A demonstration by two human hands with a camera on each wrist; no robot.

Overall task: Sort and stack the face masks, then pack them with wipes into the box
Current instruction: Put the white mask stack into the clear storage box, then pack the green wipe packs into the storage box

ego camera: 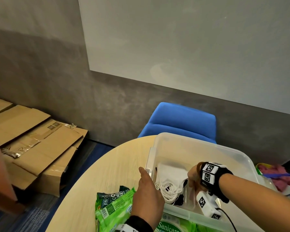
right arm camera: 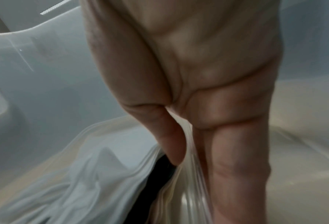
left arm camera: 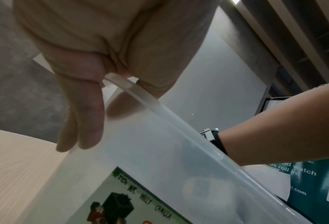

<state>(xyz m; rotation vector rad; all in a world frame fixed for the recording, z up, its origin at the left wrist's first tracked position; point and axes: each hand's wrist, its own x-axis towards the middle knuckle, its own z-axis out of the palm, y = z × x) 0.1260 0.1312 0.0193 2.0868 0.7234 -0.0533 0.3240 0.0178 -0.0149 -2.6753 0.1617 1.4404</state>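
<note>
The face masks (ego camera: 167,181) already lie in the box (ego camera: 199,144), a loose heap of white ones with a dark one showing underneath, toward its left end. They look feather-light and floppy, their ear loops tangling, so I would judge them best taken as a whole stack by the flat body — not by a loop, which would drag the rest along.

The right hand (ego camera: 193,177) reaches down inside the box, thumb and fingers pinching what looks like a clear plastic bag (right arm camera: 186,189) just beside the masks; the film seems thin, slippery and crinkly, and a grip on its edge is probably all it needs. The left hand (ego camera: 147,195) grips the left rim of the box, thumb inside and fingers against the outer wall, steadying it. The box is translucent plastic, stiff enough to hold by the rim and likely light.

The wipes (ego camera: 114,210), soft green packs, lie on the counter (ego camera: 107,166) by its near edge, left of the box; another green pack (ego camera: 169,226) sits against the box's near wall. They should squash a little and want a broad hold across the middle.

The counter is a round, pale wood-grain top. Beyond its far edge stands a blue chair (ego camera: 182,121); flattened cardboard (ego camera: 32,139) lies on the floor against a grey wall, with a whiteboard (ego camera: 191,47) above.
</note>
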